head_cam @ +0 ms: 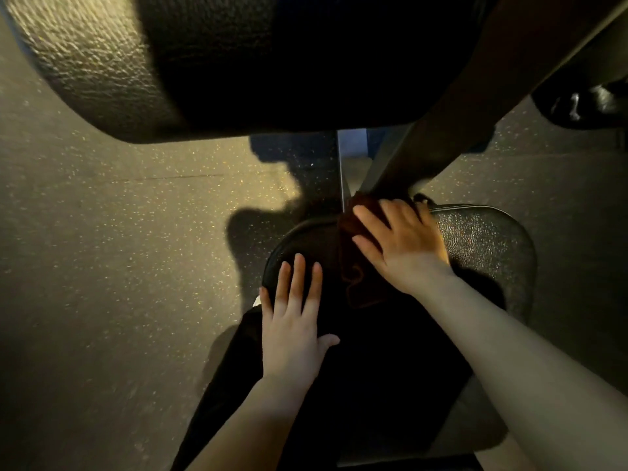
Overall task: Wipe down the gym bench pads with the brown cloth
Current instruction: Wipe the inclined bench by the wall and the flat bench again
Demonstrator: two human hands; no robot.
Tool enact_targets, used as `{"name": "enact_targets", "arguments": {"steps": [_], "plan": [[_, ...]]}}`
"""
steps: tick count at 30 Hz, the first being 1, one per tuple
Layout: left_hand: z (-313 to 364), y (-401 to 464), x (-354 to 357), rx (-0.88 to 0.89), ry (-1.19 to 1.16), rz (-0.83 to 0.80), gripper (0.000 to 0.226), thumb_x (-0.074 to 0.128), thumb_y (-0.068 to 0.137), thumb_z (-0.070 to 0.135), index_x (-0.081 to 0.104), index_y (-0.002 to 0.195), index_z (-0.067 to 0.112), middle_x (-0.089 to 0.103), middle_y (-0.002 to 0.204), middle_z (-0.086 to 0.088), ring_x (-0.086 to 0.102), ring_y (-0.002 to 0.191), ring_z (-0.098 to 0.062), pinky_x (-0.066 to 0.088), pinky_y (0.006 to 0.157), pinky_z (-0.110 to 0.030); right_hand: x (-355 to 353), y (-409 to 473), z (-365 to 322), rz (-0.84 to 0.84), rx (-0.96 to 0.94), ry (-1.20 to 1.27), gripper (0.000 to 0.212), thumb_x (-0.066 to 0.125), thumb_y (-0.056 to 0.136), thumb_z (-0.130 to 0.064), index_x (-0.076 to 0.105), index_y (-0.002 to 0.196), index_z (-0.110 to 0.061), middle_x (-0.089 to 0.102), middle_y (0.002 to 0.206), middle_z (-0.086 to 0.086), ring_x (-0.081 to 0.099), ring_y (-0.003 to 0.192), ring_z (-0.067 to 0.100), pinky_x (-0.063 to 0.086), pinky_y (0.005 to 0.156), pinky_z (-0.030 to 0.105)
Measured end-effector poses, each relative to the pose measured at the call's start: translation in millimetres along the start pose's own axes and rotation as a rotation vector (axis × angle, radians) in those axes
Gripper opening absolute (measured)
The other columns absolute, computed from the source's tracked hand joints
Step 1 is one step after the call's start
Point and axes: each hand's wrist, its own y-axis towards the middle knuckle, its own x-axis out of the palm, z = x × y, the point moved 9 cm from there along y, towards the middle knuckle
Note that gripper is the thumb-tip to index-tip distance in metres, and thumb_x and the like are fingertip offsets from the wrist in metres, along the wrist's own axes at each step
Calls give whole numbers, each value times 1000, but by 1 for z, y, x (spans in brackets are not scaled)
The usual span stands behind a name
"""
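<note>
Two bare hands are seen laid on the black seat pad [482,239] of a gym bench, viewed from above in dim, yellowish light. The right hand [401,246] is spread flat on the brown cloth [353,266], its fingers straight and splayed, pressing the cloth against the far edge of the pad rather than gripping it. The cloth is bunched under the palm, with a rumpled fold trailing toward the near side of the pad, and its far end lies close to the dark metal frame post [452,144] that rises at an angle from behind the seat. The left hand [294,321] is rested palm down on the left part of the same pad, fingers straight and slightly apart, thumb out to the side, and nothing is held in it. A second, larger textured pad [112,69] is seen across the top of the view, well apart from both hands. Speckled rubber flooring [102,249] is seen to the left and right of the bench, marked by hard shadows. Dark clothing is visible below the left hand, though its outline is lost in shadow.
</note>
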Motion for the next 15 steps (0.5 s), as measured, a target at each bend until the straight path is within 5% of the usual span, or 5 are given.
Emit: {"name": "enact_targets", "arguments": {"steps": [5, 8, 10, 13, 15], "plan": [[10, 0, -8, -40, 49, -60, 115, 59, 93, 52, -45, 135, 30, -66, 130, -4, -49, 131, -29, -12, 118, -57, -14, -14, 38, 33, 94, 42, 59, 35, 96, -55, 61, 132, -16, 56, 129, 21, 41, 128, 41, 27, 109, 48], [14, 0, -8, -5, 34, -70, 116, 62, 92, 49, -44, 136, 34, -66, 130, -2, -53, 128, -29, -14, 115, -59, -12, -21, 17, 12, 205, 74, 62, 28, 98, -50, 50, 143, -15, 47, 142, 24, 35, 135, 41, 17, 117, 57], [13, 0, -10, 10, -10, -15, 123, 67, 88, 50, -45, 138, 36, -60, 140, 0, -53, 131, -26, -8, 118, -59, -8, -21, -2, 10, 161, 51, 61, 27, 99, -47, 47, 146, -15, 49, 142, 23, 36, 136, 39, 24, 115, 63], [15, -4, -30, 82, -48, 196, 131, 82, 73, 45, -19, 155, 30, -11, 164, -1, -10, 151, -22, 25, 115, -62, -11, -16, 6, 100, 23, 57, 57, 37, 95, -48, 60, 135, -15, 62, 122, 22, 54, 118, 42, 40, 107, 57], [23, -1, -43, 149, -35, 277, 123, 82, 71, 43, -3, 159, 27, 6, 163, 0, 6, 149, -21, 29, 111, -60, -16, -14, 33, 148, 16, 42, 57, 43, 95, -52, 65, 129, -12, 63, 112, 21, 58, 107, 44, 40, 105, 49]]}}
